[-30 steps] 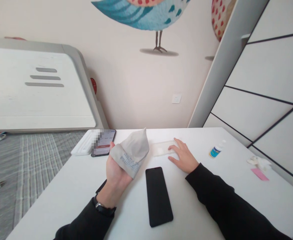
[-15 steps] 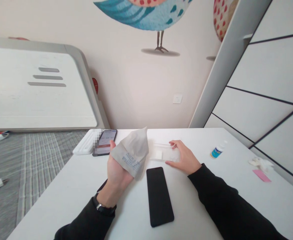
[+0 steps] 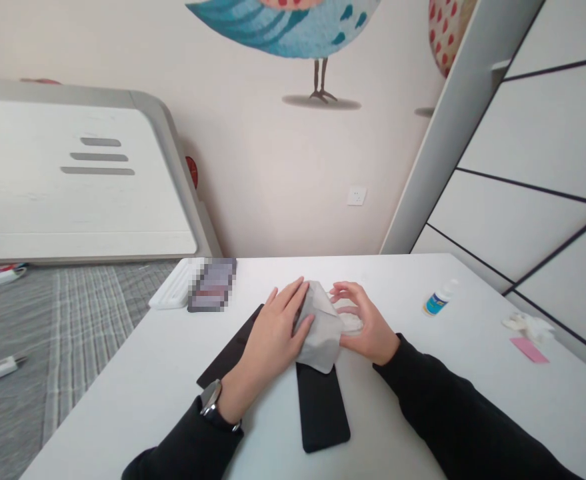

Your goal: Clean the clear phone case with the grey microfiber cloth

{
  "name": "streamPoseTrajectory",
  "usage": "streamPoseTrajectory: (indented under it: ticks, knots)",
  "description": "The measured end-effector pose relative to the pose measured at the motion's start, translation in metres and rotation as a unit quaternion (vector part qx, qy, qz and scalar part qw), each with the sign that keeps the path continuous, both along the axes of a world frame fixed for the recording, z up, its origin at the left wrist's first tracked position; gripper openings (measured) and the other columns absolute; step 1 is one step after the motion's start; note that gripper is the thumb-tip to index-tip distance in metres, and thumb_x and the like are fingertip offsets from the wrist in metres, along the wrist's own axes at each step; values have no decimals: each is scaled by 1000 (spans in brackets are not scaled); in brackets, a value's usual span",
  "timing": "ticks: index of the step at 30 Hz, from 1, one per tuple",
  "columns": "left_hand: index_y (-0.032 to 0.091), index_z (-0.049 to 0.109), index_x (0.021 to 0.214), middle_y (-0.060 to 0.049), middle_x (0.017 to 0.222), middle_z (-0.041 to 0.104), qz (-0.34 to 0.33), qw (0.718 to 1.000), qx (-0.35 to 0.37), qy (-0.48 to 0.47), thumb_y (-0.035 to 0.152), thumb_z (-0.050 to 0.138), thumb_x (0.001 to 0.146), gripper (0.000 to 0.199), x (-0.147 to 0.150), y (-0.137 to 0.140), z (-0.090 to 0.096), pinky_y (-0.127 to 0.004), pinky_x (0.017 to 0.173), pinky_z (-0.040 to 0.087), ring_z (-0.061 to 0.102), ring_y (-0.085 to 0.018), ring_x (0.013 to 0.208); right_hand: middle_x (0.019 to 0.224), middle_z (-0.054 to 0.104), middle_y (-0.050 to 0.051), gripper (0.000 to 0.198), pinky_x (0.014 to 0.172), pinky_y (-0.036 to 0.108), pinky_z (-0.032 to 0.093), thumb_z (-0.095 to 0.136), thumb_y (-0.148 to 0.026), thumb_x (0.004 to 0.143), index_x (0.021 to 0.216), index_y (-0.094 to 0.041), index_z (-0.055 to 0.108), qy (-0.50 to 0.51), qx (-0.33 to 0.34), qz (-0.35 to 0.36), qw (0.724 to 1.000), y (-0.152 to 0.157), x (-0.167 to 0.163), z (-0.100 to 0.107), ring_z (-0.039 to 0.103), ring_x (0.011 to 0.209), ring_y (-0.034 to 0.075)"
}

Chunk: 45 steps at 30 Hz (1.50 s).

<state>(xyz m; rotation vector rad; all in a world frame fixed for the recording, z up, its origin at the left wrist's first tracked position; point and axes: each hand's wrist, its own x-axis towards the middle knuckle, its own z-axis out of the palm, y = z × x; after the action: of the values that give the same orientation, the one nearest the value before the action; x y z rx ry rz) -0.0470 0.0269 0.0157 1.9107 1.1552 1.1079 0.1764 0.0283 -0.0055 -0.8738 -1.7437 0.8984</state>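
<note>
My left hand [image 3: 273, 337] presses a grey cleaning cloth [image 3: 320, 343] against a clear plastic case [image 3: 351, 323], with its fingers stretched along the cloth and the thumb on top. Much of the case is hidden under the cloth. My right hand [image 3: 373, 330] grips the right end of the case between thumb and fingers. Just below, a black phone [image 3: 323, 413] lies flat on the table, its upper end covered by the cloth. A flat black item [image 3: 225, 360] shows partly from under my left hand and wrist.
At the back left of the white table [image 3: 267, 433] lie a second phone [image 3: 213, 287] and a white tray-like item [image 3: 170, 290]. A small bottle [image 3: 437, 299] with a blue label stands to the right, beyond it crumpled white tissue [image 3: 530, 325] and a pink slip [image 3: 529, 350].
My left hand has turned palm down and moved right, bringing the cloth from the open palm onto the plastic case. My right hand stays on the case.
</note>
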Motion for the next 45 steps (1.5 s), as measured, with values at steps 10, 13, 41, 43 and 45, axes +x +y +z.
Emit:
streamPoseTrajectory:
  ticks: [10, 13, 41, 43, 45]
  knots:
    - [24, 58, 67, 4, 60, 60, 38, 992, -76, 94, 50, 72, 85, 35, -4, 1, 7, -27, 60, 28, 51, -17, 58, 160, 39, 13, 64, 93, 45, 56, 67, -61, 88, 140, -34, 40, 122, -137, 68, 981, 3, 2, 7, 67, 117, 29]
    - [24, 54, 65, 6, 55, 52, 44, 992, -83, 85, 52, 69, 87, 39, -1, -2, 7, -28, 59, 24, 44, -16, 55, 146, 51, 14, 76, 81, 37, 57, 78, -59, 80, 141, -31, 41, 110, -165, 56, 979, 4, 0, 1, 69, 103, 24]
    - [19, 66, 126, -6, 109, 71, -190, 884, -377, -203, 43, 83, 75, 59, 15, -12, -1, -34, 82, 60, 71, -21, 90, 105, 71, 6, 30, 94, 44, 54, 62, -36, 94, 121, -23, 57, 31, 27, -178, 983, 16, 7, -10, 70, 102, 26]
    - [18, 63, 130, -8, 109, 71, -199, 861, -403, -238, 34, 84, 74, 62, 17, -15, -2, -36, 84, 61, 72, -21, 89, 114, 66, 9, 33, 95, 46, 54, 64, -34, 94, 124, -23, 54, 20, 81, -224, 971, 15, 10, -8, 67, 108, 28]
    - [16, 64, 129, -7, 105, 71, -197, 848, -413, -269, 27, 83, 76, 57, 18, -16, -2, -34, 85, 60, 71, -19, 88, 126, 60, 12, 30, 101, 49, 50, 65, -29, 94, 122, -24, 57, 0, 145, -252, 957, 11, 11, -3, 60, 120, 29]
